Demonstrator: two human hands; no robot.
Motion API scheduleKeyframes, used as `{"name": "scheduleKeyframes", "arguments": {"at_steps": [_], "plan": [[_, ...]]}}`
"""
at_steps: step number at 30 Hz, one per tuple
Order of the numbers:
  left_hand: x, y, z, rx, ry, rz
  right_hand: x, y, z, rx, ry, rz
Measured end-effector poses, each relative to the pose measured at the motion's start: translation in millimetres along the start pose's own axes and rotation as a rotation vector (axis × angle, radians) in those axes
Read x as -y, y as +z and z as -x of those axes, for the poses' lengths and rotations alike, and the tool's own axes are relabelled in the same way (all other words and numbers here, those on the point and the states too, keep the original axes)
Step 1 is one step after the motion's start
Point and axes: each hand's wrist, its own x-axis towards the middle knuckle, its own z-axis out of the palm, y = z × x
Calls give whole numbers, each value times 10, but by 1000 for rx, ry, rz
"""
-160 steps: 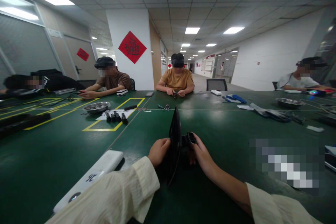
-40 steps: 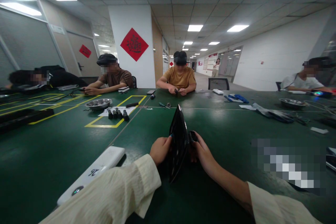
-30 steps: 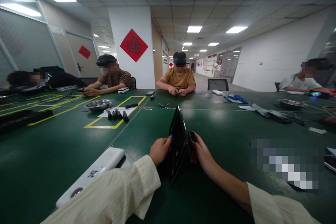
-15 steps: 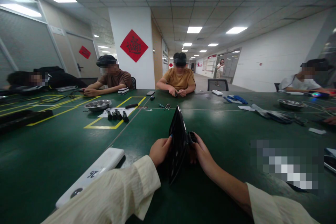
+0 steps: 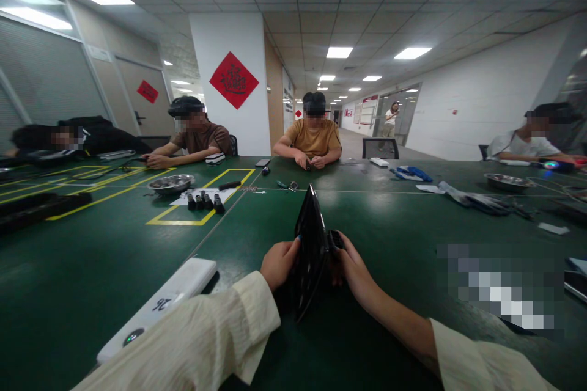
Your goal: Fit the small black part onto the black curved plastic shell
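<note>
A thin, glossy black panel (image 5: 308, 263) stands on its edge in front of me, seen nearly edge-on. My left hand (image 5: 279, 263) is closed on its left side, the thumb lying on the glossy face and the other fingers hidden. On the far side, my right hand (image 5: 352, 263) is closed around a small black ribbed part (image 5: 335, 239) beside the panel's right face. Whether that part is fixed to the panel I cannot tell. By my left forearm lies a white power bank-like device (image 5: 169, 299) marked 26.
On the green table (image 5: 257, 226) ahead stand several short black cylinders (image 5: 206, 201), a metal bowl (image 5: 171, 184) and small tools (image 5: 288, 185). Grey gloves (image 5: 477, 200) and another bowl (image 5: 509, 182) lie to the right. Co-workers sit across and at both sides.
Both my hands and the panel hold the same position. A green light now shows on the white device. The person in the far background has shifted slightly right.
</note>
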Motion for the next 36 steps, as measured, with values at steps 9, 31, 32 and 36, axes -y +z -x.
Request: {"name": "scheduleKeyframes", "arguments": {"at_steps": [9, 31, 32, 36], "plan": [[-5, -22, -1, 14, 6, -11, 3, -1, 3, -6, -7, -4], [15, -15, -4, 49, 37, 94, 11, 1, -2, -11, -3, 6], [7, -22, -1, 52, 37, 88, 10, 1, -2, -7, -5, 6], [6, -41, -3, 61, 45, 68, 13, 0, -2, -4, -4, 11]]}}
